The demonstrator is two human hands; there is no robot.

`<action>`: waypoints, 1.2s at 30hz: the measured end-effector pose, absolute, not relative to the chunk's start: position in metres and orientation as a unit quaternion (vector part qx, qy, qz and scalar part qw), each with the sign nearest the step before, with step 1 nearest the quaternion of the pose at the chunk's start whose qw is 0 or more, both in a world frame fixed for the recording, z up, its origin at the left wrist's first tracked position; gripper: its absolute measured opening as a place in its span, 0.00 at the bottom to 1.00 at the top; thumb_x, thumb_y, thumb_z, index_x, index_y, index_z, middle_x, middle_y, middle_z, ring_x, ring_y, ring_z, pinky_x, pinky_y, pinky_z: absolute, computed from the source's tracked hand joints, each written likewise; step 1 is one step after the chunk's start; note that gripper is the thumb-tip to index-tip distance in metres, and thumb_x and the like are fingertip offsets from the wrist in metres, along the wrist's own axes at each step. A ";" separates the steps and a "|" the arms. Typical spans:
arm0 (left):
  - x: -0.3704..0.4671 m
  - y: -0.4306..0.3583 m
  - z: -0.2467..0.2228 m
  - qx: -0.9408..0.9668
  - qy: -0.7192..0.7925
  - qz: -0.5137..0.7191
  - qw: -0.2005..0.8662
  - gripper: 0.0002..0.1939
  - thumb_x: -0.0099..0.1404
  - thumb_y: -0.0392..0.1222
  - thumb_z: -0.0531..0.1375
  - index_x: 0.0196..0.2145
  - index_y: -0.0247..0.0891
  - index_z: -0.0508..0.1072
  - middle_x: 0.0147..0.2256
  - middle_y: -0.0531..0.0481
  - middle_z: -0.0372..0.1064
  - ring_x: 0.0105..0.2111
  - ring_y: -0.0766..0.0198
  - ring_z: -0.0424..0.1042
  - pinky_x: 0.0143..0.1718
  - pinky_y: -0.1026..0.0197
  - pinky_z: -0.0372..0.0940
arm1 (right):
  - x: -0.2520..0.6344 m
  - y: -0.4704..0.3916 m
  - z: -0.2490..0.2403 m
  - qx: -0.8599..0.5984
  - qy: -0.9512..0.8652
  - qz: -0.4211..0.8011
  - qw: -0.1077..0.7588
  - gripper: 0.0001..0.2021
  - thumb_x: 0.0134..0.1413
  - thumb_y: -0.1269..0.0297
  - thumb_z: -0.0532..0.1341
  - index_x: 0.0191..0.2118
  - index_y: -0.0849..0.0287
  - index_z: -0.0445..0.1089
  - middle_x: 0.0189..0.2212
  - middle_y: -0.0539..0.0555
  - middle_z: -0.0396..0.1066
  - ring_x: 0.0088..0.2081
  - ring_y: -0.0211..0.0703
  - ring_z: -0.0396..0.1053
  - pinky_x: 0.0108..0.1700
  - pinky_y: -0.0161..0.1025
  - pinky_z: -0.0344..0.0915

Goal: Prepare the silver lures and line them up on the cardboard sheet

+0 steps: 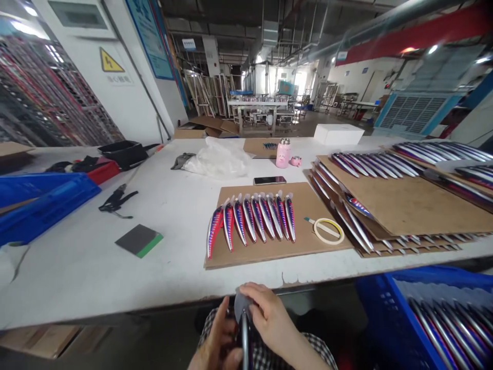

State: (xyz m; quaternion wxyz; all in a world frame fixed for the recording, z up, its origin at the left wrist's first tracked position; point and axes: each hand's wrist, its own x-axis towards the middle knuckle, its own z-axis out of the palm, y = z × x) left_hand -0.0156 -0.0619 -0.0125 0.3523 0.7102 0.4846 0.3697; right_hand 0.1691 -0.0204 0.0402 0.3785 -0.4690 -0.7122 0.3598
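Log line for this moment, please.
left hand: holds lure | right hand: on lure's lip | board: painted lures in row, tape roll

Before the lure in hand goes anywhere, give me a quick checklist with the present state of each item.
1. Lure held in both hands: ok. The left hand and right hand both close on it in the lap, below the table edge.
2. Grip on its tip: cannot tell, the right fingers cover it.
3. Free room on the cardboard sheet: ok, bare board lies right of the row of lures.
4. Row tidy: ok, side by side, tips away.
5. Tape roll within reach: ok, on the same sheet.
6. Phone out of the way: ok, behind the sheet.
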 end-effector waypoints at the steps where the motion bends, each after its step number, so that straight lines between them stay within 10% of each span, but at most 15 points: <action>1: -0.019 -0.054 -0.005 0.726 0.497 0.365 0.305 0.31 0.69 0.58 0.46 0.64 0.48 0.41 0.40 0.46 0.69 0.30 0.62 0.74 0.31 0.61 0.73 | 0.167 -0.021 0.039 -0.470 -0.709 0.358 0.386 0.24 0.48 0.82 0.52 0.49 0.58 0.70 0.49 0.55 0.71 0.51 0.44 0.67 0.57 0.41 0.61; 9: -0.016 -0.001 0.047 0.873 0.364 0.271 0.178 0.20 0.71 0.39 0.49 0.59 0.45 0.59 0.36 0.48 0.73 0.36 0.63 0.74 0.40 0.64 0.70 | 0.168 -0.020 0.043 -0.462 -0.735 0.343 0.358 0.25 0.45 0.84 0.55 0.48 0.56 0.69 0.53 0.54 0.66 0.56 0.44 0.63 0.58 0.39 0.59; 31: -0.005 -0.017 0.022 0.735 0.463 0.415 0.272 0.24 0.64 0.36 0.55 0.57 0.43 0.58 0.27 0.57 0.70 0.24 0.69 0.70 0.31 0.69 0.67 | 0.163 -0.011 0.039 -0.508 -0.775 0.217 0.305 0.09 0.49 0.79 0.59 0.28 0.57 0.71 0.46 0.51 0.72 0.41 0.43 0.68 0.45 0.38 0.65; 36: -0.004 -0.018 0.025 0.719 0.485 0.401 0.296 0.12 0.64 0.41 0.56 0.45 0.43 0.72 0.33 0.51 0.70 0.32 0.63 0.71 0.35 0.64 0.69 | 0.163 -0.011 0.037 -0.503 -0.785 0.196 0.302 0.10 0.48 0.79 0.58 0.26 0.57 0.69 0.42 0.50 0.72 0.39 0.42 0.67 0.42 0.36 0.65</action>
